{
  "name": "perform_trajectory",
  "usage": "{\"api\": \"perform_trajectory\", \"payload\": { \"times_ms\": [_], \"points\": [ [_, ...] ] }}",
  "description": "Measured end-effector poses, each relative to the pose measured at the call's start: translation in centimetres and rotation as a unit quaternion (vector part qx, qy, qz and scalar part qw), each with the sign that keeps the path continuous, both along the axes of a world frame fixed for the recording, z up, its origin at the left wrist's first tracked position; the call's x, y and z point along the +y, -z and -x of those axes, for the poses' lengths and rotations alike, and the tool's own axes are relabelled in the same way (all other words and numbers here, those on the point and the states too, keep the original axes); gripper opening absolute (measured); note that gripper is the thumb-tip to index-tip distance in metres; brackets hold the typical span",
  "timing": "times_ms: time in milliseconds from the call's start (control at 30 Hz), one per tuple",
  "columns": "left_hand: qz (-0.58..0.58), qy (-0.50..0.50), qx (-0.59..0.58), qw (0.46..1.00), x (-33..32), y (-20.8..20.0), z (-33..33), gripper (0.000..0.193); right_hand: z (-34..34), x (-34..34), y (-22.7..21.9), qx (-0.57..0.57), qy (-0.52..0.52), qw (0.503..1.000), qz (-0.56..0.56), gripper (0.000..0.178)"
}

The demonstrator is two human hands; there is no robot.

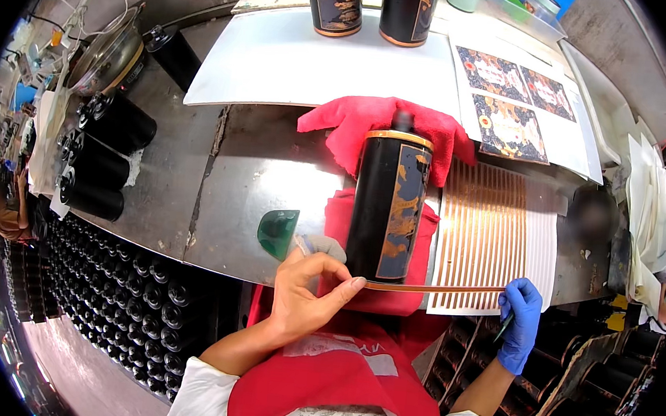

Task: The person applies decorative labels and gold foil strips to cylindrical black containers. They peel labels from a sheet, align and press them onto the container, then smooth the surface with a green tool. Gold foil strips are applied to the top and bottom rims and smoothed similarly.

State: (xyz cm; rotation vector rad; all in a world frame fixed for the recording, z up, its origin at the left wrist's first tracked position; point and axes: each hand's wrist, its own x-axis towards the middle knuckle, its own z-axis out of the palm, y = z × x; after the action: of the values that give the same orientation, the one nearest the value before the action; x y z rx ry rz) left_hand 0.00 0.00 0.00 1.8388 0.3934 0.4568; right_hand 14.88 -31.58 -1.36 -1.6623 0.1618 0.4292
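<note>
A black bottle (372,211) with a copper band and a gold-patterned panel lies on red cloth (340,216), its neck pointing away from me. At its near end a thin copper-coloured strip (436,288) is stretched sideways. My left hand (303,292) pinches the strip's left end between thumb and forefinger, beside the bottle's base. A green scraper (276,233) sticks out past the other fingers of that hand; how it is held is partly hidden. My right hand (521,324), in a blue glove, grips the strip's right end and a thin dark tool (504,327).
A white sheet of copper strips (495,236) lies right of the bottle, below printed labels (511,128). Two decorated bottles (333,5) stand on the white board (282,55). Several black bottles (120,125) lie at left; many more fill racks below the metal table (170,187).
</note>
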Motion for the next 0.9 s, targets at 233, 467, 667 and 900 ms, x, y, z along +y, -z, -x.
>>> {"api": "perform_trajectory", "payload": {
  "times_ms": [233,467,667,900],
  "points": [
    [0.158,-0.007,0.007,0.987,0.1,0.5,-0.2,0.016,-0.4,-0.2,0.3,-0.002,0.011,1.000,0.007,0.005],
    [0.145,0.022,-0.010,0.989,-0.5,1.0,-0.1,0.027,-0.4,-0.4,0.4,0.001,0.008,1.000,0.013,0.007],
    [0.207,0.040,-0.005,0.978,-0.3,1.0,-0.3,0.030,-0.3,-0.1,0.9,-0.017,-0.018,0.998,0.059,0.009],
    [0.220,0.040,-0.029,0.974,0.0,1.7,-0.4,0.025,-0.4,0.3,1.2,-0.014,-0.031,0.995,0.090,0.008]
  ]
}}
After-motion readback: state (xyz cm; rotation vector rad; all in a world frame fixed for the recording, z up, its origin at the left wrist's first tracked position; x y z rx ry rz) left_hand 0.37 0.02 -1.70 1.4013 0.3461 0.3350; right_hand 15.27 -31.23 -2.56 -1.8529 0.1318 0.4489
